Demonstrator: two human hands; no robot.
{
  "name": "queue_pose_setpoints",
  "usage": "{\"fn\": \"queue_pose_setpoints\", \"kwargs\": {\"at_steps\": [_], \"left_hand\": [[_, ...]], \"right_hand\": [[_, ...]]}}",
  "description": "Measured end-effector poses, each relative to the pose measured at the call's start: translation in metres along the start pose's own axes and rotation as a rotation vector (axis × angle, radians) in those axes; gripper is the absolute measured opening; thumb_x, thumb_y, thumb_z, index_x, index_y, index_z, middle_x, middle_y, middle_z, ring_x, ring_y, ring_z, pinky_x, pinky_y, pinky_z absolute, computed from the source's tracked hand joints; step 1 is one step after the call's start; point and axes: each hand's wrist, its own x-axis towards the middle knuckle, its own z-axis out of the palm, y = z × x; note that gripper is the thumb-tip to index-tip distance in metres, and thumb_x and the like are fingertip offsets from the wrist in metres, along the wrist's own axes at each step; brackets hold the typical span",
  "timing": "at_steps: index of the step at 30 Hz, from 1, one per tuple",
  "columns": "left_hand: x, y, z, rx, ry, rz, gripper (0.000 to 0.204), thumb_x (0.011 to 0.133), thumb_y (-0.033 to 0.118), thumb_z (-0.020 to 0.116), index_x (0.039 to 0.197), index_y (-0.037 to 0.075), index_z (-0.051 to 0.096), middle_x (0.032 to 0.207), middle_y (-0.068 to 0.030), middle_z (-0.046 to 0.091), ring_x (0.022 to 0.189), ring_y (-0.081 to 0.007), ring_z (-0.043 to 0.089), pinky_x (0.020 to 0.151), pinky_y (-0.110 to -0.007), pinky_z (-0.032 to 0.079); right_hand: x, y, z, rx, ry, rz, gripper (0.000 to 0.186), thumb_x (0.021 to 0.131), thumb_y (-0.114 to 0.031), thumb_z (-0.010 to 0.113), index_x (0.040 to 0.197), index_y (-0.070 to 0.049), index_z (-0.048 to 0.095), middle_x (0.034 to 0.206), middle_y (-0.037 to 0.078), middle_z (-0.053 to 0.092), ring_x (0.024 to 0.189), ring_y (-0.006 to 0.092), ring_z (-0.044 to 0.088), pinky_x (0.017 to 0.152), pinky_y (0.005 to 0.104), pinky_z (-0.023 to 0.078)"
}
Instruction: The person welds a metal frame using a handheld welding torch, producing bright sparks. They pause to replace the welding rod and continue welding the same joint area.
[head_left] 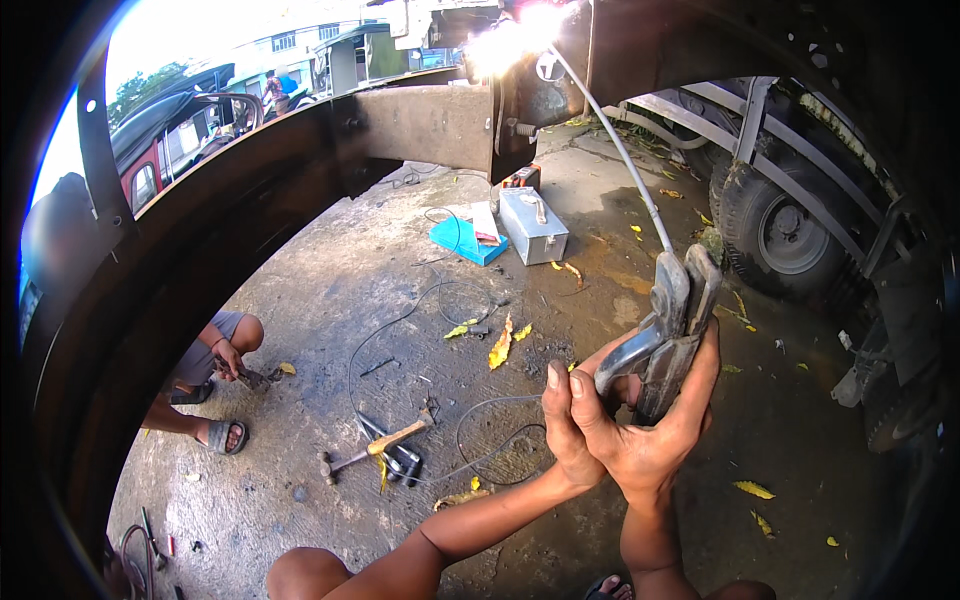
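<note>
My right hand [668, 430] is wrapped round a black electrode holder [672, 330], and my left hand [572, 440] is closed against it and the right hand, supporting the grip. A long thin welding rod [625, 150] is clamped in the holder's jaws and reaches up to a steel frame joint [530, 100], where a glaring white arc [540, 25] hides the rod's tip and the metal around it. A rusty steel beam [430, 135] runs left from that joint.
A co-worker [205, 365] squats at left under a curved beam. On the concrete lie a hammer [395, 440], cables, leaves, a silver metal box [535, 240] and a blue flat case [455, 245]. A truck wheel [785, 240] stands at right; parked vehicles [175, 140] show behind.
</note>
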Motion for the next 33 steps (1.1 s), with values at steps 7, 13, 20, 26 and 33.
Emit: {"fn": "queue_pose_setpoints", "kwargs": {"at_steps": [7,13,20,26,33], "left_hand": [[0.002,-0.003,0.001,-0.029,0.010,0.005,0.091,0.096,0.068,0.018,0.129,-0.009,0.056,0.096,-0.0052,0.062,0.076,-0.0133,0.048,0.068,-0.026,0.038],[0.003,-0.002,-0.003,-0.015,-0.049,0.024,0.092,0.096,0.067,0.017,0.128,-0.011,0.054,0.106,-0.0126,0.064,0.090,-0.0201,0.057,0.080,-0.029,0.044],[-0.001,-0.007,-0.015,0.038,-0.201,0.142,0.098,0.091,0.073,0.019,0.129,-0.011,0.054,0.114,-0.0181,0.063,0.101,-0.0259,0.058,0.089,-0.033,0.044],[0.002,-0.005,-0.003,-0.091,-0.398,0.277,0.104,0.087,0.078,0.020,0.130,-0.010,0.053,0.120,-0.0228,0.063,0.110,-0.0309,0.060,0.097,-0.036,0.045],[0.009,0.022,0.013,-0.350,-0.582,0.134,0.103,0.086,0.075,0.029,0.132,-0.015,0.047,0.118,-0.0253,0.063,0.109,-0.0314,0.061,0.096,-0.037,0.045]], "right_hand": [[0.001,0.002,0.000,0.011,-0.019,0.004,0.095,0.068,-0.030,0.086,0.140,0.010,0.038,0.117,0.022,0.061,0.101,0.0283,0.065,0.085,0.0374,0.052],[-0.005,0.002,0.002,0.085,0.005,0.042,0.098,0.068,-0.029,0.087,0.141,0.011,0.034,0.113,0.018,0.058,0.102,0.0264,0.060,0.091,0.0373,0.048],[-0.010,-0.011,0.004,0.168,-0.017,0.051,0.096,0.071,-0.024,0.084,0.138,0.013,0.027,0.105,0.016,0.054,0.090,0.0186,0.056,0.081,0.0327,0.047],[-0.007,-0.035,-0.006,0.404,-0.013,0.125,0.087,0.073,-0.016,0.079,0.137,0.012,0.025,0.099,0.013,0.055,0.085,0.0174,0.057,0.075,0.0305,0.048],[0.017,-0.059,-0.018,0.269,-0.131,-0.013,0.073,0.077,-0.002,0.069,0.136,0.007,0.027,0.097,0.009,0.056,0.089,0.0200,0.059,0.074,0.0312,0.051]]}}
